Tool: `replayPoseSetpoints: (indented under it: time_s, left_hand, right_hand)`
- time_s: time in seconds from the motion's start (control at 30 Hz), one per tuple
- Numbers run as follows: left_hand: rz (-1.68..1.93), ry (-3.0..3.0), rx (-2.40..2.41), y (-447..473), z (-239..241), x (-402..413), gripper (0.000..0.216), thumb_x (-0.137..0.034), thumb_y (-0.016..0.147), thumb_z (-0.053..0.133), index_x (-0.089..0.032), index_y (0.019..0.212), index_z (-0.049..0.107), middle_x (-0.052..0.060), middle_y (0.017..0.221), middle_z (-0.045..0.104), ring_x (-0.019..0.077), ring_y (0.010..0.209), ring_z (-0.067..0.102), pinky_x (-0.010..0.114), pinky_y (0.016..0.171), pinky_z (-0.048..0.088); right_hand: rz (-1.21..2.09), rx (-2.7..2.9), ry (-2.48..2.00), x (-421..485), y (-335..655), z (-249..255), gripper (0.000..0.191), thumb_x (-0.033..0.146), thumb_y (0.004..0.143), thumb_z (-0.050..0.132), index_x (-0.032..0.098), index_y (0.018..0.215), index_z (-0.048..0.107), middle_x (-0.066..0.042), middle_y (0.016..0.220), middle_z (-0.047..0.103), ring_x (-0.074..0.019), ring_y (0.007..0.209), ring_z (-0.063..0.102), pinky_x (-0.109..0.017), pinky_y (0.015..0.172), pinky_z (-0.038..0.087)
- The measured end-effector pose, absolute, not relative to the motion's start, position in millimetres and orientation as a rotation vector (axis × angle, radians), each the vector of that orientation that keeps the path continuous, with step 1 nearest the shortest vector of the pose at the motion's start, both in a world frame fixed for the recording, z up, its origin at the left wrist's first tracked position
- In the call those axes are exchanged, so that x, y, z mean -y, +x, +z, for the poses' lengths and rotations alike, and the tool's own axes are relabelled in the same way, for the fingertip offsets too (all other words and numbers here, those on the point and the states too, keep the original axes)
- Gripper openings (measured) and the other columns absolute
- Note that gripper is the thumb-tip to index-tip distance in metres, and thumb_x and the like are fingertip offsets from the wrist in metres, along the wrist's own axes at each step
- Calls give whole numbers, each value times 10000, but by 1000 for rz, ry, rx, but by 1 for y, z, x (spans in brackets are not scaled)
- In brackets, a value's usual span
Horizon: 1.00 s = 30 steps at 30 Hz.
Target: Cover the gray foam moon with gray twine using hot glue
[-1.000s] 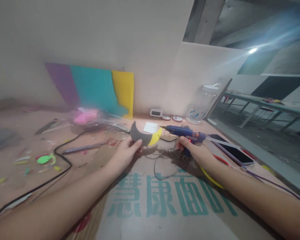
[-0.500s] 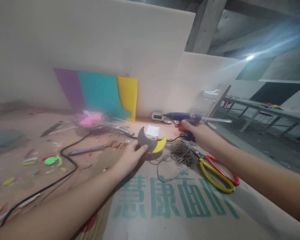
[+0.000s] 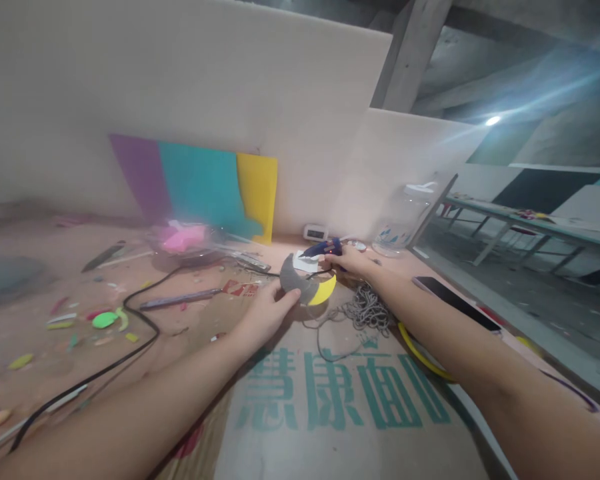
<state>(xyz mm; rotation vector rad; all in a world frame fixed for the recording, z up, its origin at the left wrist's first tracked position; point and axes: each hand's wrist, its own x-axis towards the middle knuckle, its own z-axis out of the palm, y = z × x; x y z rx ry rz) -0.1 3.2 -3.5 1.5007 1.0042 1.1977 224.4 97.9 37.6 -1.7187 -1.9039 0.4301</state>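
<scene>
My left hand [image 3: 265, 312] pinches a crescent-shaped cutout [image 3: 305, 285], grey with a yellow tip, just above the cardboard sheet [image 3: 330, 413]. My right hand [image 3: 353, 261] is closed round a blue glue gun [image 3: 323, 249], whose nozzle points left and down at the upper edge of the crescent. A tangle of grey string [image 3: 365, 310] lies just right of the crescent, under my right forearm.
Purple, teal and yellow foam sheets [image 3: 200, 187] lean on the back wall. A black cable [image 3: 130, 327], a pen [image 3: 177, 299] and coloured scraps [image 3: 105, 320] lie at left. A phone [image 3: 455, 303], a clear jar [image 3: 405, 220] and yellow-handled scissors [image 3: 420, 353] are at right.
My right hand lifted the glue gun from the table, swung it up and back, then brought it down with the nozzle at the crescent. The left hand kept its hold on the crescent.
</scene>
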Motion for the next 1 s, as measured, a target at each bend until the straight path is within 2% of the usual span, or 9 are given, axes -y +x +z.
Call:
replayPoseSetpoints:
  time_s: [0.23, 0.4, 0.53, 0.6, 0.7, 0.77, 0.83, 0.9, 1.0]
  left_hand:
    - [1223, 1294, -970, -2, -5, -6, 318, -451, 713, 668, -146, 758, 592, 4, 638, 622, 119, 567, 531, 234, 556, 394]
    - [1216, 1239, -961, -4, -7, -7, 307, -422, 711, 703, -133, 786, 631, 28, 698, 678, 119, 595, 563, 233, 585, 414]
    - [1207, 1219, -942, -4, -5, -5, 300, -421, 719, 706, -132, 757, 633, 25, 700, 680, 110, 589, 555, 226, 580, 405]
    - [1209, 1218, -949, -4, -4, -4, 315, -433, 718, 708, -130, 756, 630, 27, 701, 678, 115, 598, 563, 230, 587, 412]
    - [1234, 1208, -979, -4, -6, -5, 330, -448, 717, 705, -134, 783, 626, 27, 704, 679, 129, 611, 580, 236, 582, 425]
    - [1243, 1225, -1014, -5, -8, -6, 331, -452, 723, 693, -138, 803, 626, 30, 713, 685, 138, 612, 587, 244, 579, 437]
    - [1239, 1268, -1049, -5, -10, -8, 323, -452, 733, 675, -141, 806, 626, 33, 712, 686, 146, 606, 590, 251, 577, 445]
    - [1233, 1335, -1077, -5, -12, -9, 308, -447, 746, 654, -144, 798, 627, 37, 708, 685, 154, 610, 595, 254, 573, 442]
    - [1222, 1441, -1117, -6, -14, -10, 289, -435, 752, 636, -146, 765, 626, 39, 688, 676, 165, 623, 599, 254, 577, 432]
  right_hand:
    - [184, 2033, -1718, -80, 257, 52, 273, 353, 888, 572, 135, 952, 724, -142, 941, 742, -259, 887, 668, -313, 795, 463]
    - [140, 2153, -1619, -27, 249, 57, 435, 472, 947, 438, 170, 977, 750, -106, 966, 756, -267, 907, 677, -333, 812, 465]
    - [365, 2337, -1316, 7, 217, 44, 354, 434, 869, 600, 213, 1126, 706, -76, 1153, 716, -248, 1073, 642, -357, 941, 455]
    - [481, 2350, -1262, 15, 203, 38, 326, 371, 841, 640, 204, 1116, 692, -77, 1124, 718, -229, 1029, 655, -351, 906, 479]
    - [665, 2297, -1263, 17, 193, 38, 154, 271, 871, 568, 188, 911, 692, -45, 930, 734, -182, 865, 672, -307, 788, 504]
    - [763, 2244, -1255, 15, 193, 45, 159, 254, 883, 534, 183, 826, 664, -13, 780, 700, -150, 734, 647, -270, 699, 495]
    - [803, 2198, -1247, 15, 194, 55, 175, 287, 894, 523, 183, 849, 657, 10, 691, 645, -128, 630, 604, -244, 621, 470]
    - [730, 2181, -1259, 16, 195, 63, 209, 320, 911, 505, 186, 884, 664, 12, 688, 628, -121, 594, 580, -238, 589, 449]
    - [470, 2208, -1219, 23, 195, 65, 214, 323, 923, 512, 193, 887, 678, -14, 795, 679, -141, 697, 608, -257, 656, 449]
